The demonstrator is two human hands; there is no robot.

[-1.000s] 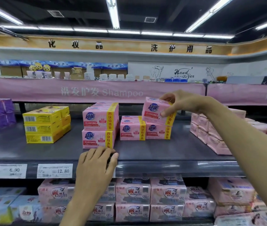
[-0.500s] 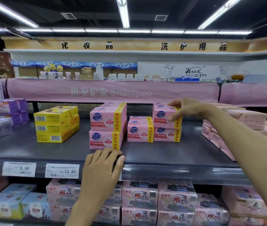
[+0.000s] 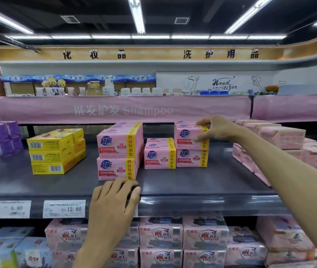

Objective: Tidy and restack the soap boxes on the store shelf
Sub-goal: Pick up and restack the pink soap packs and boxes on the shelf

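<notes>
the pink soap box (image 3: 189, 135) that hung in the air a second ago now sits on the lower box (image 3: 191, 158), towards the back of the shelf (image 3: 211, 182). right hand (image 3: 214, 130) pinches its right end, fingers on top, thumb on the front. left hand (image 3: 115, 198) lies flat on the shelf's front lip, fingers together. danger: release it while skewed and it slips off, or the forearm clips the pale packs (image 3: 281, 138) alongside.

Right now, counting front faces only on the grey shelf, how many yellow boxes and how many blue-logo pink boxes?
Yellow boxes: 3
Blue-logo pink boxes: 5, the top right one pinched by the right hand
Total: 8
</notes>
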